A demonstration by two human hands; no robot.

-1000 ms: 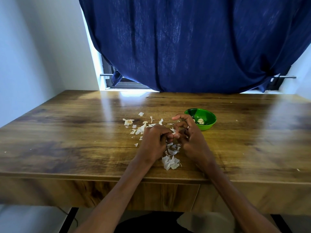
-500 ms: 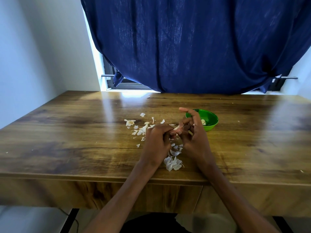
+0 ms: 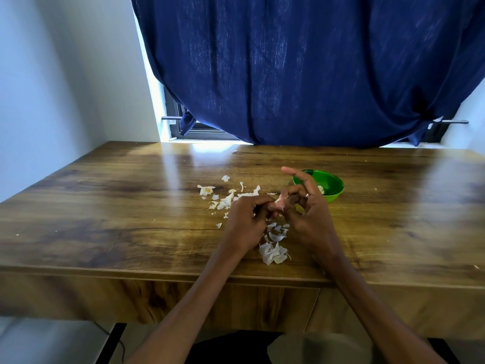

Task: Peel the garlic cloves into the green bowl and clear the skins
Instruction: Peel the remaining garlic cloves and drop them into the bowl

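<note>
Just garlic clove (image 3: pixel 279 202) between both hands.

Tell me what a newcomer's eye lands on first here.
First, the two hands at the table's middle: left hand and right hand both pinch a garlic clove between them. Next, the white skins scattered around and under the hands, then the green bowl just beyond the right hand, below the blue curtain.
</note>
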